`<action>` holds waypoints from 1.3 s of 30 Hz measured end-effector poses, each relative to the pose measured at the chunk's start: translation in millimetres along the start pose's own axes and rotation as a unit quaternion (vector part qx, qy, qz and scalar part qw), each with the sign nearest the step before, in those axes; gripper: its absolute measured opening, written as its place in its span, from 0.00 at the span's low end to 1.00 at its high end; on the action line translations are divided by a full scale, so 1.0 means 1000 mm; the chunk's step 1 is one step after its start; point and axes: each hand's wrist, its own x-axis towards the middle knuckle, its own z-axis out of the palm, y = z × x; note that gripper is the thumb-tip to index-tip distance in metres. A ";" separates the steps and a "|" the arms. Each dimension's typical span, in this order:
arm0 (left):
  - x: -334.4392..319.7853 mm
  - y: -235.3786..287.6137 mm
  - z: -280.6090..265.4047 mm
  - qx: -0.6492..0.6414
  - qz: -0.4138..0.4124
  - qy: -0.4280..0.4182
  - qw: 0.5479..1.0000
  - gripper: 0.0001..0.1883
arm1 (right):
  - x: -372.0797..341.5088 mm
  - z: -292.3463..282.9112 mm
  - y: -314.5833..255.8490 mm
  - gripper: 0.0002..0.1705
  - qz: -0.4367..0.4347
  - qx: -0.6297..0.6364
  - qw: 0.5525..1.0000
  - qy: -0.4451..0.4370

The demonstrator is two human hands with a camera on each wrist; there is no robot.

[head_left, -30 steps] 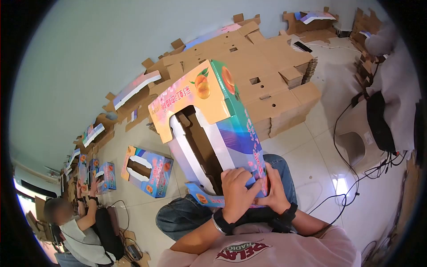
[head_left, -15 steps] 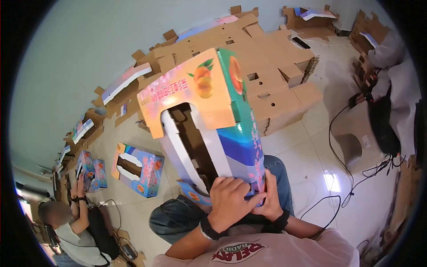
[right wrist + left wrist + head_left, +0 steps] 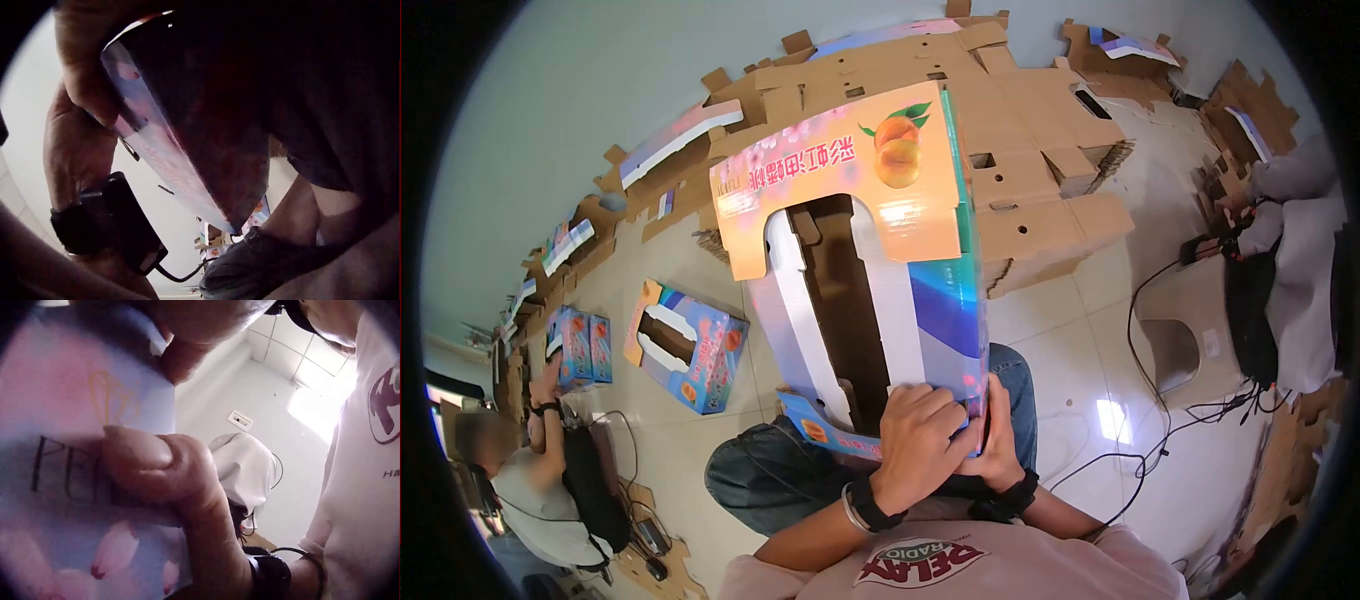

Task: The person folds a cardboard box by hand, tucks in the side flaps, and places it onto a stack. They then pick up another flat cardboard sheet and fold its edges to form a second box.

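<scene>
A colourful printed carton (image 3: 888, 280) with peach pictures and a long cut-out opening stands tilted over the person's lap in the head view. Its brown inside shows through the opening. The left hand (image 3: 920, 440) curls its fingers over the near right corner. Close beside it, the right hand (image 3: 1000, 435) grips the same corner from the right side, thumb along the edge. From the left wrist, a thumb (image 3: 150, 462) presses on the pink and blue printed face. The right wrist view is dark, with the carton's underside (image 3: 212, 125) in shadow.
Flattened brown cardboard (image 3: 870, 75) lies stacked behind the carton. Another formed carton (image 3: 715, 350) stands on the tiled floor (image 3: 1090, 330) at left. A second person (image 3: 550, 480) works at far left; a grey stool (image 3: 1185, 330) and black cables (image 3: 1145, 455) are at right.
The carton's far end has turned so its orange panel faces the head camera more squarely and less of the green side shows. Both hands keep hold of the near corner. Floor items shift left.
</scene>
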 end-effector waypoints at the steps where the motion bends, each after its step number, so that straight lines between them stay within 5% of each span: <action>1: -0.002 -0.002 0.001 -0.012 0.011 0.008 1.000 0.14 | 0.000 0.001 0.000 0.67 0.009 0.029 1.000 0.002; 21: 0.015 -0.018 0.003 -0.002 0.098 0.023 0.995 0.14 | 0.006 -0.004 0.004 0.71 0.082 0.119 0.989 -0.038; 31: 0.004 0.007 -0.037 0.122 -0.100 -0.152 0.976 0.25 | 0.003 0.004 -0.024 0.66 -0.026 -0.121 0.989 -0.079; 36: -0.006 0.010 -0.041 0.107 -0.099 -0.084 0.986 0.24 | -0.008 0.013 -0.042 0.65 -0.023 -0.168 0.983 -0.074; 37: -0.010 0.008 -0.038 0.108 -0.107 -0.086 0.985 0.24 | -0.011 0.011 -0.039 0.65 -0.018 -0.166 0.983 -0.080; 39: -0.017 0.004 -0.031 0.060 -0.101 -0.023 0.993 0.21 | -0.015 0.003 -0.029 0.63 0.084 0.096 0.987 -0.100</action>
